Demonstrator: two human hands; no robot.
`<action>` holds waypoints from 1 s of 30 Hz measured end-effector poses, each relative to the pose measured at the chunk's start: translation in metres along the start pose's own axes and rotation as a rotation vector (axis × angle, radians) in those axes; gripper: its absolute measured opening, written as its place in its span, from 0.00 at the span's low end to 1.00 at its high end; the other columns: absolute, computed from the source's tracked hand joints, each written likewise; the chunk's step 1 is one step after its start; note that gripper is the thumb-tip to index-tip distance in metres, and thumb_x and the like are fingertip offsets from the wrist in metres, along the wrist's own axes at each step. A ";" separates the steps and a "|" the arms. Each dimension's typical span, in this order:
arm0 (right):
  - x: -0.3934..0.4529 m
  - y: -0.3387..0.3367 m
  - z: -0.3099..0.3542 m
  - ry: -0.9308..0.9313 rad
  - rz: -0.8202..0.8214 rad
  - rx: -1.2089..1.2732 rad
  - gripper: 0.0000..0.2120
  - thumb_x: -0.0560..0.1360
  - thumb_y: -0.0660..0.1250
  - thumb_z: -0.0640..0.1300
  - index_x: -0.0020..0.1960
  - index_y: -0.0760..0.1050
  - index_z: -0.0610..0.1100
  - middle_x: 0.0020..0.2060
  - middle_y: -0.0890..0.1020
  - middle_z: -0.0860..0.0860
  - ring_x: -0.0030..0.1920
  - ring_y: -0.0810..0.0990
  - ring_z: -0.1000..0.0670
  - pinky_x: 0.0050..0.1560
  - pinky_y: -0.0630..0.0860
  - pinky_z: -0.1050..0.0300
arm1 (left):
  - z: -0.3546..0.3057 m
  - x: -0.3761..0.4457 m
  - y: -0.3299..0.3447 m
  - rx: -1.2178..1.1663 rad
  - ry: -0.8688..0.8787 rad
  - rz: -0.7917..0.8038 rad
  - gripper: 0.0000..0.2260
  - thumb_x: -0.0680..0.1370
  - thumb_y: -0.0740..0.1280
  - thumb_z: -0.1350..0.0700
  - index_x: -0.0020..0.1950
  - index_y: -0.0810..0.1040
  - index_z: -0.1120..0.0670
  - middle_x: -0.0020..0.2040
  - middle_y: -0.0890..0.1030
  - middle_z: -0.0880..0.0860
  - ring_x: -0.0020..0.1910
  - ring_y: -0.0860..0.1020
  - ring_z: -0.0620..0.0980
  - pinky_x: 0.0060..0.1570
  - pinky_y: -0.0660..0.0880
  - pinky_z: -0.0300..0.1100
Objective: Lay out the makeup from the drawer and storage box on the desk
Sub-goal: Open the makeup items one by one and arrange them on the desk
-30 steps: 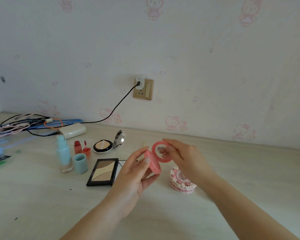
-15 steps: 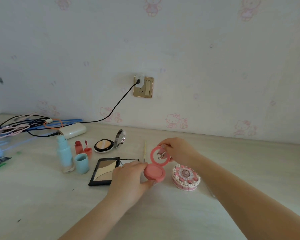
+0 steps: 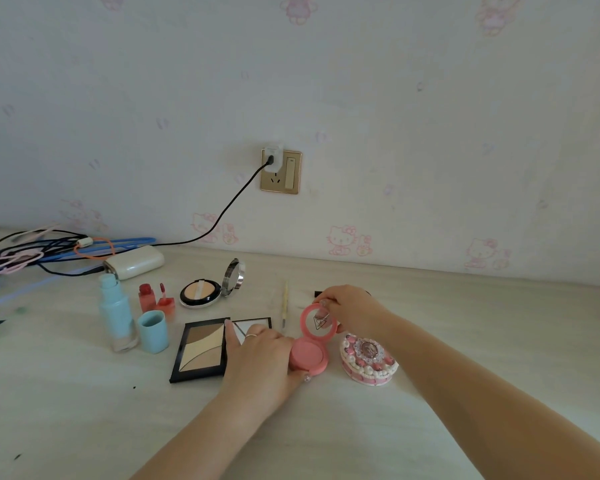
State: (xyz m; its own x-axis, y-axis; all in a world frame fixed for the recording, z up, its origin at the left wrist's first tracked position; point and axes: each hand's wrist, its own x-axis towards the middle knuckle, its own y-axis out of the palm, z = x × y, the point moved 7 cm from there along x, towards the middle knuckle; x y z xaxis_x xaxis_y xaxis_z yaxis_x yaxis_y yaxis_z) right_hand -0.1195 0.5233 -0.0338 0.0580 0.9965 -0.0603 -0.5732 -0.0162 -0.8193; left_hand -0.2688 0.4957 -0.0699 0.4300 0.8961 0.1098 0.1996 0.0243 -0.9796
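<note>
Two bare forearms reach in from the bottom edge over a pale wooden desk (image 3: pixel 84 427). The left hand (image 3: pixel 260 362) rests low on the desk, its fingers wrapped around the left side of the base of an open pink blush compact (image 3: pixel 309 355), which sits on the desk at centre. The compact's round lid stands upright behind the base, showing a small mirror with a triangle mark. The right hand (image 3: pixel 352 308) pinches the top edge of that lid between thumb and fingertips.

Just right of the compact sits a small round cake-shaped box (image 3: pixel 368 360), pink and white, closed. Just left of the left hand lies an open black contour palette (image 3: pixel 201 349) with brown and cream shades, partly covered by the hand.

Further left stand a pale blue bottle (image 3: pixel 116 313) and its blue cap (image 3: pixel 152 330), side by side. Behind them are a small red lip tint bottle (image 3: pixel 145 296) and its wand (image 3: pixel 165 301). Right of these lies an open round powder compact (image 3: pixel 201 292) with a silver lid tilted up. A thin pale stick (image 3: pixel 284 303) lies between it and the right hand.

Near the wall at far left lie a white power bank (image 3: pixel 136 261) and a tangle of cables (image 3: pixel 32 251). A black cord runs up to a gold wall socket (image 3: pixel 281 171).
</note>
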 end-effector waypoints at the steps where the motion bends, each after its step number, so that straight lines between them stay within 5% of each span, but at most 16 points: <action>1: 0.000 0.000 -0.001 0.003 0.000 0.016 0.14 0.80 0.54 0.41 0.59 0.77 0.43 0.47 0.82 0.51 0.43 0.81 0.54 0.50 0.81 0.49 | 0.000 0.000 0.000 -0.003 -0.001 0.003 0.21 0.71 0.62 0.34 0.59 0.76 0.43 0.56 0.76 0.42 0.67 0.65 0.46 0.71 0.40 0.65; 6: 0.000 0.002 -0.006 0.009 -0.015 0.123 0.14 0.81 0.55 0.41 0.60 0.76 0.44 0.39 0.79 0.57 0.43 0.82 0.52 0.52 0.80 0.47 | -0.002 -0.002 -0.002 -0.017 -0.003 0.007 0.21 0.72 0.62 0.35 0.60 0.76 0.43 0.58 0.76 0.41 0.68 0.64 0.46 0.71 0.40 0.64; 12: -0.009 -0.005 -0.014 -0.023 -0.041 0.090 0.14 0.80 0.55 0.44 0.63 0.73 0.51 0.50 0.81 0.51 0.44 0.80 0.47 0.48 0.77 0.54 | -0.004 -0.004 -0.006 -0.022 0.018 -0.032 0.24 0.71 0.63 0.35 0.64 0.72 0.43 0.62 0.73 0.40 0.70 0.61 0.46 0.71 0.42 0.64; 18: -0.031 -0.033 -0.027 -0.056 -0.104 0.006 0.13 0.81 0.55 0.47 0.63 0.72 0.54 0.52 0.82 0.49 0.55 0.80 0.44 0.55 0.75 0.51 | -0.024 -0.008 -0.018 -0.138 0.130 -0.169 0.31 0.71 0.66 0.37 0.71 0.66 0.45 0.69 0.68 0.43 0.70 0.62 0.47 0.69 0.60 0.43; 22: -0.052 -0.042 -0.032 -0.102 -0.113 -0.106 0.15 0.80 0.57 0.47 0.67 0.70 0.52 0.57 0.80 0.52 0.58 0.77 0.52 0.58 0.72 0.58 | -0.045 -0.015 -0.023 -0.250 0.177 -0.184 0.32 0.72 0.67 0.39 0.74 0.63 0.46 0.70 0.67 0.43 0.70 0.63 0.47 0.67 0.59 0.37; 30: -0.074 -0.016 -0.048 -0.129 0.125 -0.285 0.37 0.69 0.71 0.53 0.74 0.58 0.56 0.70 0.64 0.55 0.70 0.65 0.54 0.68 0.63 0.60 | -0.064 -0.017 0.004 -0.271 0.161 0.004 0.35 0.69 0.66 0.36 0.73 0.60 0.43 0.70 0.68 0.43 0.71 0.63 0.47 0.68 0.61 0.47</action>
State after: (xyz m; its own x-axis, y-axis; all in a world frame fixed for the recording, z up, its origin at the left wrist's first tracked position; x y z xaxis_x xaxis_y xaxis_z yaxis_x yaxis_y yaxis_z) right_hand -0.0755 0.4458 -0.0435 -0.1122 0.9873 -0.1127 -0.3169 -0.1431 -0.9376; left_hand -0.2187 0.4523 -0.0651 0.5606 0.8139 0.1528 0.4159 -0.1172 -0.9018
